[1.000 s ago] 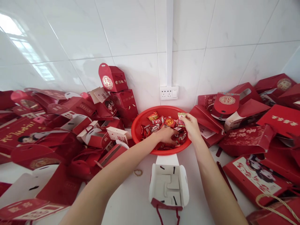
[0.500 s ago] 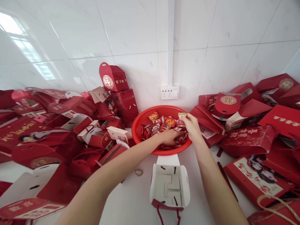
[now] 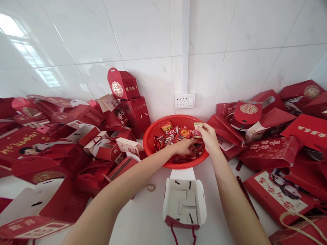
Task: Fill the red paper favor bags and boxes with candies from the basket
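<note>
A red plastic basket (image 3: 150,149) holds many small wrapped candies (image 3: 169,139), mostly red. My left hand (image 3: 184,147) is down among them on the right side of the basket, its fingers curled. Whatever sits between those fingertips is hidden. At the basket's right rim, my right hand (image 3: 208,135) pinches a candy with a gold-edged wrapper (image 3: 198,126) between thumb and fingers. Just in front of the basket stands an open gift box (image 3: 182,200), white inside, with its flaps spread and dark red cords hanging toward me. Nothing lies inside it.
Red gift boxes (image 3: 84,119) are heaped on the left, with a stack (image 3: 135,105) against the tiled wall. More boxes (image 3: 270,149) pile up on the right. A loop of cord (image 3: 150,187) lies on the white table. A wall socket (image 3: 184,101) is behind the basket.
My left hand has drawn back and up slightly among the candies, its fingers more curled. My right hand stays in place with its candy.
</note>
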`<action>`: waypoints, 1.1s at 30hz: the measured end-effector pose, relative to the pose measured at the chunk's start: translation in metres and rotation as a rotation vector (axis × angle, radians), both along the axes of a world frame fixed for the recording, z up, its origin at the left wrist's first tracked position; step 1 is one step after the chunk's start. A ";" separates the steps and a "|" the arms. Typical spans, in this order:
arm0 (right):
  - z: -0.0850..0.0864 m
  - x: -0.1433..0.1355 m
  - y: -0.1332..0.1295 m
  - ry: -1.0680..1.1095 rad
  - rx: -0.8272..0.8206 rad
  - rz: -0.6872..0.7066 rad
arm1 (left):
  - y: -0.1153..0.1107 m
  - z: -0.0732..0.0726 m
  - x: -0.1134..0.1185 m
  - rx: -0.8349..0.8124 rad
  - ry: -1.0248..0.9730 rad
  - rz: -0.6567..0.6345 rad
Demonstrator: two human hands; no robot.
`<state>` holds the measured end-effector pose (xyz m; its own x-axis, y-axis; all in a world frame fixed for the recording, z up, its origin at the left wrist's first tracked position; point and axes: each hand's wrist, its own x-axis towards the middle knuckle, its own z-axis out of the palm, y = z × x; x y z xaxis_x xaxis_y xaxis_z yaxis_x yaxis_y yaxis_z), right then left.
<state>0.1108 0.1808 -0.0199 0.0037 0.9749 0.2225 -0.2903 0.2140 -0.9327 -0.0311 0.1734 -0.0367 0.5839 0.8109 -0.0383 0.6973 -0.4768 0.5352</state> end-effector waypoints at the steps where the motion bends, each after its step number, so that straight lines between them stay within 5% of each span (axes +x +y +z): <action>1: 0.000 0.000 0.000 0.001 -0.001 0.001 | 0.000 -0.001 -0.001 -0.008 0.008 -0.006; 12: 0.002 0.000 -0.002 0.009 -0.005 0.010 | -0.003 0.008 0.001 -0.008 0.034 -0.021; 18: 0.002 0.000 0.000 0.022 -0.004 -0.003 | 0.001 0.019 -0.006 0.084 -0.031 0.119; 26: 0.005 0.001 0.001 0.084 -0.031 -0.001 | -0.019 0.042 -0.035 0.138 -0.719 0.374; 33: 0.025 -0.004 -0.021 0.137 -0.142 0.215 | -0.053 0.033 -0.034 0.154 -0.939 0.416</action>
<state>0.1069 0.1597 0.0051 -0.1853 0.9780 0.0955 -0.4405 0.0042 -0.8978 -0.0655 0.1205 -0.0037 -0.0020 0.9126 0.4088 0.1558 -0.4036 0.9016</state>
